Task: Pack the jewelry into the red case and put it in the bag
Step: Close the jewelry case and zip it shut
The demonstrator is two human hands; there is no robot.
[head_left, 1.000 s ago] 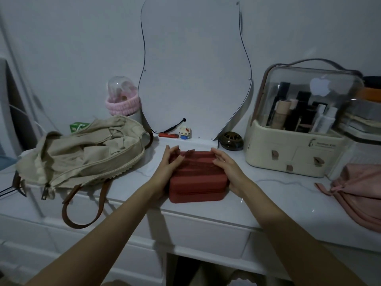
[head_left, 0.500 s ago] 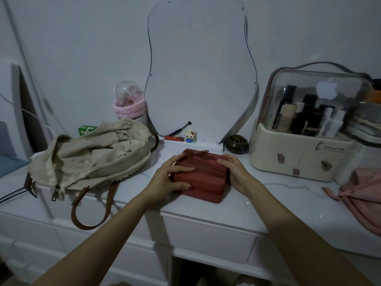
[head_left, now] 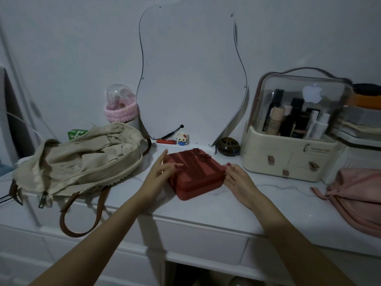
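Note:
The red case (head_left: pixel 195 174) lies closed on the white dresser top (head_left: pixel 206 205), turned at an angle with one corner toward me. My left hand (head_left: pixel 160 172) is at its left edge, fingers stretched out and spread, some lying on the lid. My right hand (head_left: pixel 237 178) touches the case's right corner with thumb and fingertips, fingers fairly straight. The beige bag (head_left: pixel 82 162) lies slumped to the left of the case, its top unzipped and gaping, brown straps hanging over the dresser's front edge. No loose jewelry shows.
A cream cosmetics organiser (head_left: pixel 288 141) with a clear lid stands to the right, a pink pouch (head_left: pixel 358 195) beyond it. Behind the case are a mirror (head_left: pixel 191 79), a dark round holder (head_left: pixel 227 146), a small toy figure (head_left: pixel 182 139) and a red stick (head_left: pixel 166 141).
The case has been turned on the dresser top so a corner now faces me. My left hand has opened and slid to its left edge; my right hand has moved to its right corner.

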